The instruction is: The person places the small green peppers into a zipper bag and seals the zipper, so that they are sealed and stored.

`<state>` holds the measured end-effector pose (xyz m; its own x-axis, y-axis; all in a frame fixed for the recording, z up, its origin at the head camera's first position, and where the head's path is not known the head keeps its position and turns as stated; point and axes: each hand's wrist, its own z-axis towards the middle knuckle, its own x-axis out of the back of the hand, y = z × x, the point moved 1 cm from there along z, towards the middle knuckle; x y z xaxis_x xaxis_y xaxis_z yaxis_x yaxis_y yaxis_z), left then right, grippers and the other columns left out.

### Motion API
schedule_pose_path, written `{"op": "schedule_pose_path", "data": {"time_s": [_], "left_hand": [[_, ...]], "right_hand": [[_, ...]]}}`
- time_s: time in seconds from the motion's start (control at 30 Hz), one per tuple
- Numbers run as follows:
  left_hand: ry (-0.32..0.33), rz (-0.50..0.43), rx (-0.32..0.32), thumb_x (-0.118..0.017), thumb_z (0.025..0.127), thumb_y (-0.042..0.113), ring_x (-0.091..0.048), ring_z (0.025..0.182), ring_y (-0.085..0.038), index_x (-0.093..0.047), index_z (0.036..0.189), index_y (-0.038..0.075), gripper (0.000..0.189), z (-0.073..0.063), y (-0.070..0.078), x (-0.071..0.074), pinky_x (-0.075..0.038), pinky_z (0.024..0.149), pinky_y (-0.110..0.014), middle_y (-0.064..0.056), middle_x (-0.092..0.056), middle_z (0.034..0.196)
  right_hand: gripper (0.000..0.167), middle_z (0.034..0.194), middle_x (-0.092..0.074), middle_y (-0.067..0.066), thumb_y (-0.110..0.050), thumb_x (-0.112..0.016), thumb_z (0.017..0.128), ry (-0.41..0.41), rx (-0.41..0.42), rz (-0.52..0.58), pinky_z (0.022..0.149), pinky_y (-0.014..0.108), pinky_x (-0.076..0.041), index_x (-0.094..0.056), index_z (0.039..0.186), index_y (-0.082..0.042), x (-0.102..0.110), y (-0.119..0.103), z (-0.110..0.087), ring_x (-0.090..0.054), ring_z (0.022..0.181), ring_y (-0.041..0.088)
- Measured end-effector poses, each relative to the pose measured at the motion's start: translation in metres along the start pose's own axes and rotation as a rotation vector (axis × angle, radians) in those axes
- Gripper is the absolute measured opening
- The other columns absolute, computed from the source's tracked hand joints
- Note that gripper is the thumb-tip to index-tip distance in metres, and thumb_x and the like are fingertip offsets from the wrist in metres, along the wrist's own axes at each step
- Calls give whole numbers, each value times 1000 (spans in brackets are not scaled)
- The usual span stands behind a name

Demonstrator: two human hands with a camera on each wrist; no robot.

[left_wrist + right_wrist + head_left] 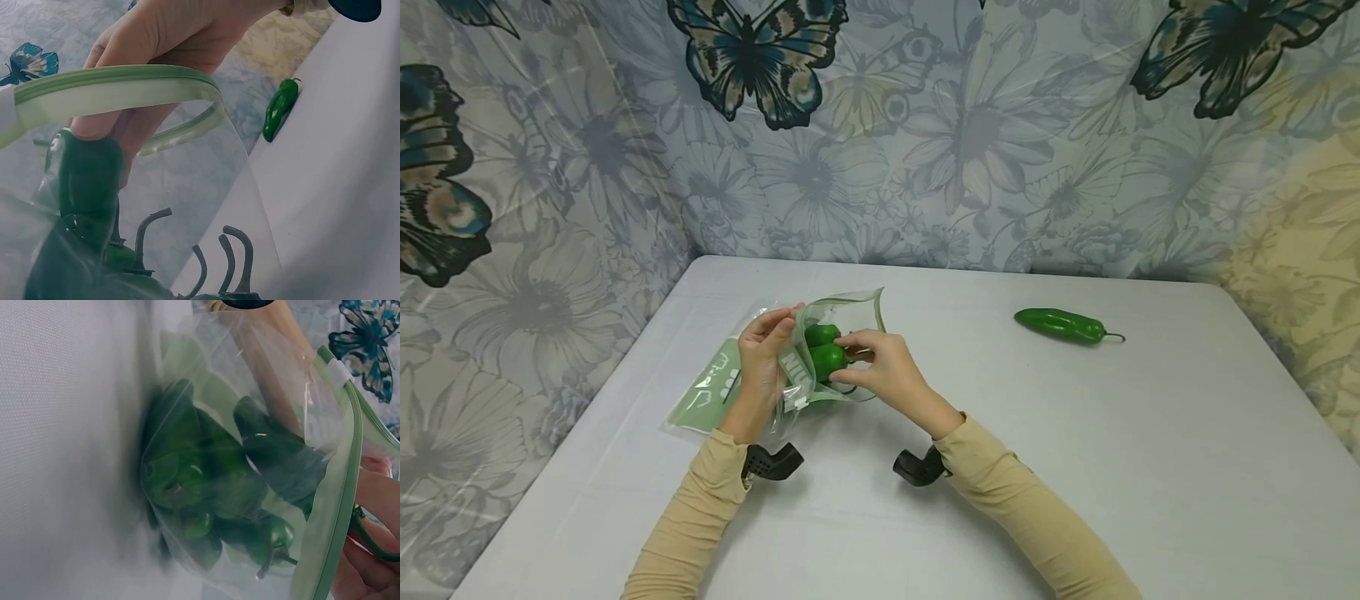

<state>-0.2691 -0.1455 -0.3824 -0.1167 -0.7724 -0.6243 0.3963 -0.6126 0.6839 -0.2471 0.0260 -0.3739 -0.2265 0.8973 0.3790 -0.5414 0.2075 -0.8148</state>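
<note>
A clear slider bag (863, 312) with a green zip rim stands with its mouth to the right, partly on the table. My left hand (763, 354) grips its near-left side at the opening. Several green chili peppers (206, 462) lie inside, seen through the plastic, with curved stems (240, 256). At the mouth, my right hand (887, 371) pinches a green pepper (94, 181) between thumb and fingers, part of it inside the bag. Some fingertips are hidden behind the rim and plastic.
One long green chili pepper (1063, 325) lies on the white table (1075, 467) to the right. Flat green printed packaging (707, 387) lies left of my left hand. A butterfly-patterned cloth (970, 167) hangs behind the table.
</note>
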Motion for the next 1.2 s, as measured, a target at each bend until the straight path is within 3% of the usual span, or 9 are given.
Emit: {"op": "schedule_pose_path", "data": {"time_s": [0.13,0.33,0.5,0.7,0.97,1.2], "left_hand": [[-7,-16,3,-74,68,6,-62,90,-23,-71,79,6,12,1,0,0,-47,77,-25,-7,-67,80],[-21,-2,0,-73,69,6,-62,90,-23,-71,79,7,11,1,0,1,-46,79,-26,-6,-67,81],[-28,32,3,-73,70,8,-62,91,-21,-71,80,9,10,0,-1,2,-44,82,-27,-6,-67,82],[-33,36,-14,-74,69,10,-62,90,-20,-71,80,8,11,0,-2,1,-46,79,-25,-6,-68,82],[-32,54,-21,-75,69,11,-62,89,-20,-71,80,9,11,0,-2,2,-46,76,-23,-6,-68,82],[-31,56,-13,-74,71,9,-62,89,-20,-71,80,9,10,-1,-1,2,-46,75,-23,-5,-68,82]], "right_hand": [[38,98,-61,15,0,-75,69,-30,13,-17,75,21,-47,-62,103,7,0,0,0,-61,86,22],[36,98,-61,17,5,-74,69,-89,-3,-13,75,28,-48,-62,103,8,-3,0,2,-61,86,23],[40,103,-61,17,1,-74,71,-121,-20,-41,79,21,-45,-60,107,7,-4,-1,0,-60,92,22],[42,106,-59,19,0,-74,71,-74,-7,-22,81,22,-44,-59,109,9,5,-3,-3,-58,94,30],[35,104,-61,14,-2,-73,73,6,-15,-2,79,24,-46,-62,106,4,20,1,-14,-59,93,23],[34,101,-60,20,2,-71,73,103,-27,22,82,27,-45,-61,105,8,47,-2,-27,-58,93,27]]}}
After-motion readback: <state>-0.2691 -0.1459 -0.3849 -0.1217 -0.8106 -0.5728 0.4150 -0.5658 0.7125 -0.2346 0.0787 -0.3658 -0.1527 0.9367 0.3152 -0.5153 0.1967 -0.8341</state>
